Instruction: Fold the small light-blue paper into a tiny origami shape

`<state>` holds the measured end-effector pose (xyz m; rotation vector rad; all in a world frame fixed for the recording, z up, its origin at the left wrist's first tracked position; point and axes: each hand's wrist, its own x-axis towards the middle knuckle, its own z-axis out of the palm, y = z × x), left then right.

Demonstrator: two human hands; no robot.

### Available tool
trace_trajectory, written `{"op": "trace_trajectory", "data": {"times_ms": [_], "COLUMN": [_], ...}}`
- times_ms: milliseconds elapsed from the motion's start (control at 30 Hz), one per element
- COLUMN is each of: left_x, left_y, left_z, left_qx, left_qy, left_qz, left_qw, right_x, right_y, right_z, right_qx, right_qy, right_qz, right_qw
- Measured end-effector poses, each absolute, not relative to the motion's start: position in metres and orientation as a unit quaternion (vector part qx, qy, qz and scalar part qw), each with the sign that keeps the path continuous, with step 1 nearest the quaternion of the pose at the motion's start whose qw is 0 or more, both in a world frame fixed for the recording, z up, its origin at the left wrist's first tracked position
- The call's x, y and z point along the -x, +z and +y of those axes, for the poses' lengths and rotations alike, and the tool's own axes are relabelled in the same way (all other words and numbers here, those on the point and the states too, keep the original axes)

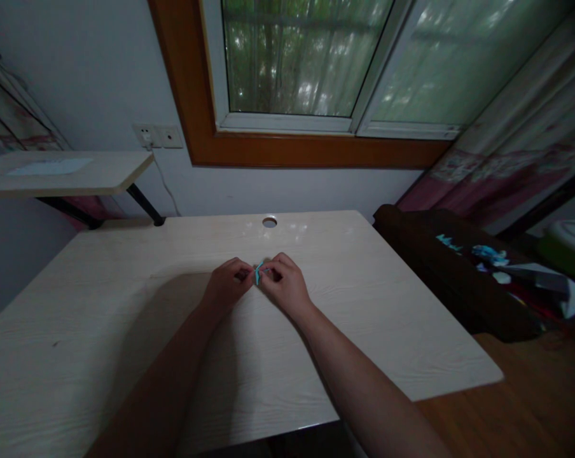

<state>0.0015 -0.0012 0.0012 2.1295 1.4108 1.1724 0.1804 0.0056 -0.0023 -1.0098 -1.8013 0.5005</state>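
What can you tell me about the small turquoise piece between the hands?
The turquoise piece is small, thin and bright, perhaps paper or plastic. Its visible part stands roughly upright, leaning slightly right at the top. The right hand pinches it; the left hand meets its left side, though its grip is unclear. It is over the table; fingers hide its full shape.
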Motion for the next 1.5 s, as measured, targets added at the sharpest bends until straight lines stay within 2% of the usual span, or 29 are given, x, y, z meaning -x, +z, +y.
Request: {"op": "trace_trajectory", "data": {"times_ms": [567,967,1267,1500], "left_x": [0.0045,0.0042,0.0048,0.0056], "left_y": [-0.0036,-0.0036,-0.0008,-0.0028], "left_z": [0.0018,0.0036,0.0028,0.0025], "left_qx": [-0.797,-0.760,-0.757,-0.779], "left_qy": [0.357,0.407,0.409,0.392], "left_qz": [0.468,0.478,0.467,0.461], "left_qw": [0.137,0.169,0.203,0.163], "right_x": [-0.1845,-0.1821,-0.1821,-0.1816], "right_y": [-0.0037,-0.0049,-0.0043,-0.0045], "right_z": [0.0030,0.0049,0.0059,0.0057], "right_qx": [0.399,0.402,0.394,0.391], "right_qy": [0.149,0.202,0.226,0.210], "right_qz": [-0.794,-0.754,-0.758,-0.765], "right_qw": [0.435,0.478,0.468,0.467]}}
